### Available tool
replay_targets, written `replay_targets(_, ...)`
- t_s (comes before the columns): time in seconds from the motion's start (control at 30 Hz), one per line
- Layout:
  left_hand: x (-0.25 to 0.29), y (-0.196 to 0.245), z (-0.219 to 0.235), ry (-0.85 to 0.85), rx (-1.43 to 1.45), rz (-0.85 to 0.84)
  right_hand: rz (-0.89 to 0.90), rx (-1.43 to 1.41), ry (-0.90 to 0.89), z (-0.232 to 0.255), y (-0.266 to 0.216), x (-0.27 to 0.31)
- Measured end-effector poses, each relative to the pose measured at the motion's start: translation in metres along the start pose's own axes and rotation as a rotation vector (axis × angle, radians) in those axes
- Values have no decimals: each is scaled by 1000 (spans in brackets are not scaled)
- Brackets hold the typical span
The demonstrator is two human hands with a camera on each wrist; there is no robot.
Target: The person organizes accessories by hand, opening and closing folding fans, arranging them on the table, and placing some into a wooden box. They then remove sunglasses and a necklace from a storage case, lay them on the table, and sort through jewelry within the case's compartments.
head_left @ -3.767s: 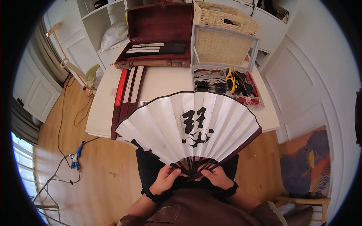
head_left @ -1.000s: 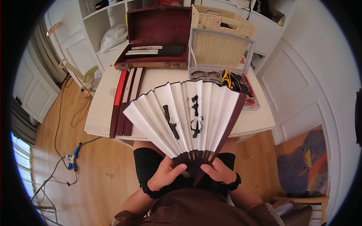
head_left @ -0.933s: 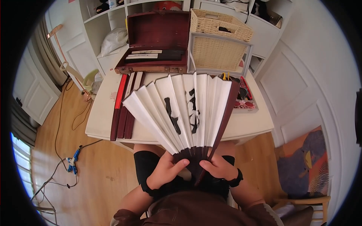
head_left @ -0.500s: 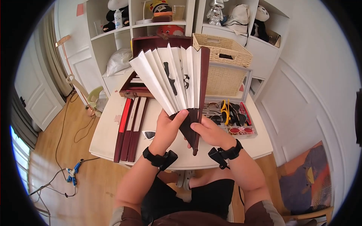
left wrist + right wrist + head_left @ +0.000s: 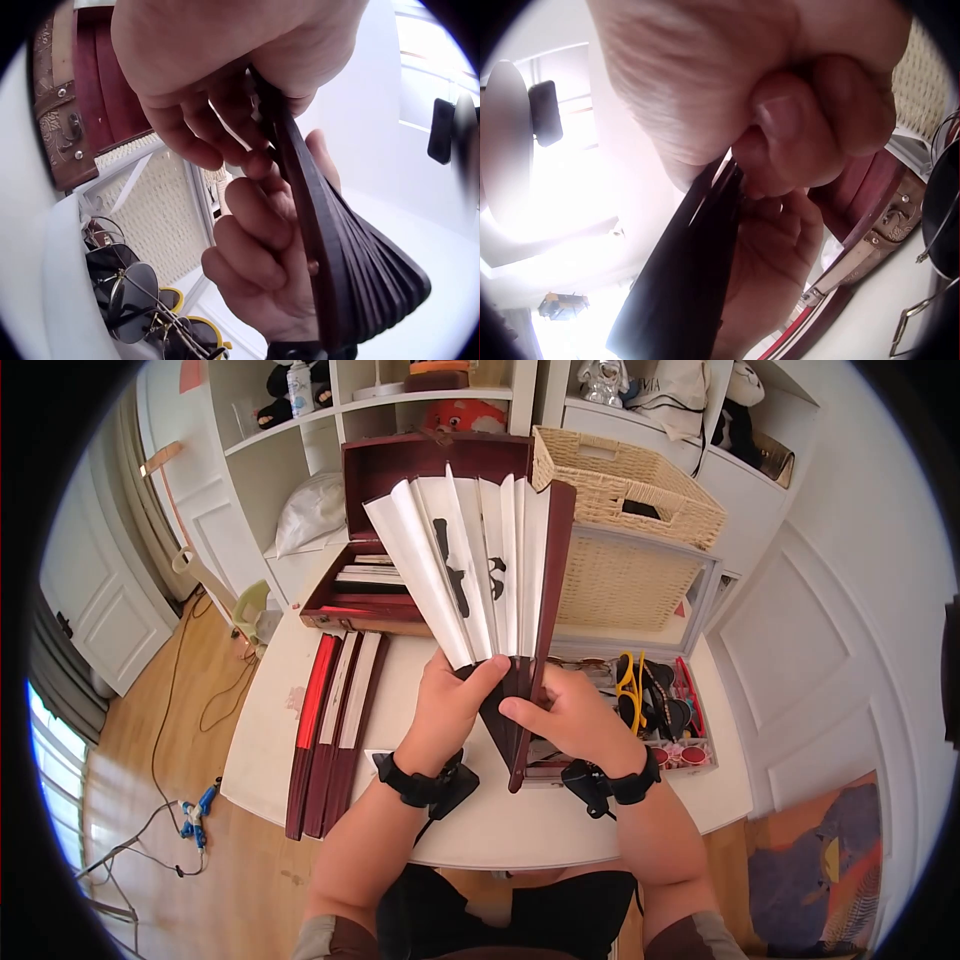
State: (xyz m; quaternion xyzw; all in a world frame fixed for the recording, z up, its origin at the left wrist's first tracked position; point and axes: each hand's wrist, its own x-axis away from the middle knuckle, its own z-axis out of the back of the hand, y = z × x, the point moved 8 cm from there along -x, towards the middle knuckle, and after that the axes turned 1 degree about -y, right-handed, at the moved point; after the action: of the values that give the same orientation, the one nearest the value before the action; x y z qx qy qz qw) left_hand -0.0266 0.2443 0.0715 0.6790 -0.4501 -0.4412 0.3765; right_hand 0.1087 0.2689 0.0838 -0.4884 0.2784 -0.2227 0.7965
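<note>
A partly folded folding fan (image 5: pixel 475 575) stands upright over the table in the head view. Its white pleated leaf carries black brush strokes, and its dark ribs (image 5: pixel 330 240) show in the left wrist view. My left hand (image 5: pixel 447 705) grips the ribs near the base, thumb across the front. On the other side my right hand (image 5: pixel 577 712) holds the dark outer guard, its thumb also in front. Curled fingers of the right hand (image 5: pixel 259 247) show behind the ribs. In the right wrist view, the dark ribs (image 5: pixel 682 270) run down from between both hands.
Three folded fans (image 5: pixel 335 735) lie side by side at the table's left. Behind them stands an open dark-red suitcase (image 5: pixel 330 595) with more folded fans inside. An open case of sunglasses (image 5: pixel 700 760) lies at right, and a wicker basket (image 5: pixel 625 480) stands behind it.
The fan has gone from widely spread to a narrower, partly folded shape. Both hands have lifted it from above the lap to over the table, and the head view has tilted up.
</note>
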Motion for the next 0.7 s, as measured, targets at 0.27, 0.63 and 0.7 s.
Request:
replay_targets(0.27,2,-19,10,-21,72,-23,23,75,90,0,3,8)
replay_targets(0.63,6,-34,19,8,151,94,-50,158,51,-13,11,8)
replay_targets(0.7,7,-38,20,14,174,89,22,52,155,-9,16,10)
